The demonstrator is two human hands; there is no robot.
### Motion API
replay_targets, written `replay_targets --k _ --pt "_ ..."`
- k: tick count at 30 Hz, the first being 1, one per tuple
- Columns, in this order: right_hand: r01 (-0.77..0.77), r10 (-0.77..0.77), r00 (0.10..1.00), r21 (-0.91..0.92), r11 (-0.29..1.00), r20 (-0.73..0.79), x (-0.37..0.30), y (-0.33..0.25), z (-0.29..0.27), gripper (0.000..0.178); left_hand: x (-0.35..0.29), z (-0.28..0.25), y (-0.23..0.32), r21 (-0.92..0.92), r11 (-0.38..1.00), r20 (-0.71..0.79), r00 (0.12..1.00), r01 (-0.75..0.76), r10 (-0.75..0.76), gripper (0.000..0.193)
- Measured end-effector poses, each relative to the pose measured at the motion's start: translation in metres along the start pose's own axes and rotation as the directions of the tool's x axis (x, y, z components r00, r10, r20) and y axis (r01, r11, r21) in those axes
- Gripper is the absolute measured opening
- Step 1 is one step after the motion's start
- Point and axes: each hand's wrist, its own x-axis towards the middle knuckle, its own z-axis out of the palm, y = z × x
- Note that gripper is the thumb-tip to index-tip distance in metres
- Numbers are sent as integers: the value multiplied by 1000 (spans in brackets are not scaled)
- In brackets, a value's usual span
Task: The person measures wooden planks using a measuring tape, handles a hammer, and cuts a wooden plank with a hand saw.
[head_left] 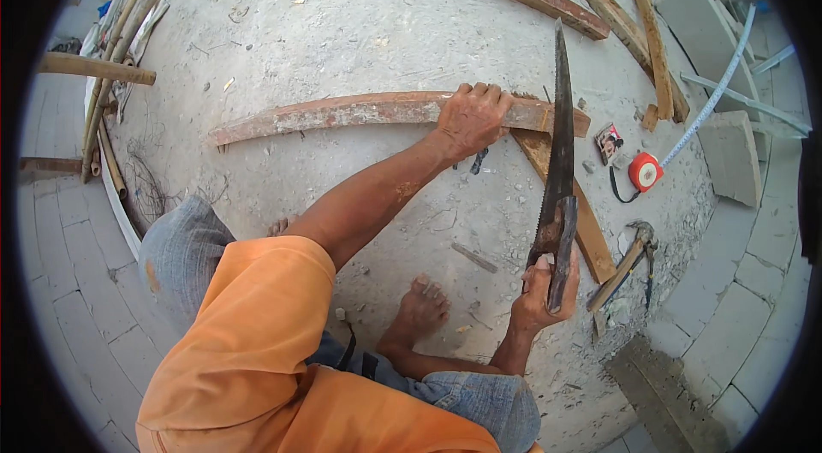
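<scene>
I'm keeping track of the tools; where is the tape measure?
In the head view, the red tape measure lies on the floor, right of the handsaw, beside a small packet, with the hammer lower in the picture.

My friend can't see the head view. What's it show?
A person's right hand holds a long, dark metal handsaw over the right end of a reddish, white-stained wooden beam, which the left hand grips. Nearby lie a red tape measure and wooden-handled hammer.

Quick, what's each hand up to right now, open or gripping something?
Left hand: closed over the wooden beam, near its right end.
Right hand: closed, holding the handsaw by its handle.
</scene>
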Motion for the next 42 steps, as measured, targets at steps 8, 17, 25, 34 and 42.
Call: replay_targets --k 8,17,25,34,42 --pt "-16 18 997 23 1000 -74 3 11 8 44 9 -9 -16 -58 994 195 978 94 -81 56" --pt "-95 110 980 96 991 -166 6 8 -6 45 25 -15 -18 -93 992 236 970 88 -64 56" --pt "-69 82 984 85 994 -158 1 10 0 46 22 -15 -19 -88 993 228 972 79 -57 56" --pt "-96 113 981 113 989 -160 -2 12 1 46 23 -16 -20 -69 994 227 972 84 -66 57" --pt "-110 126 980 113 988 -153 0 19 -7 46 23 -15 -15 -102 992 173 984 71 -52 58"
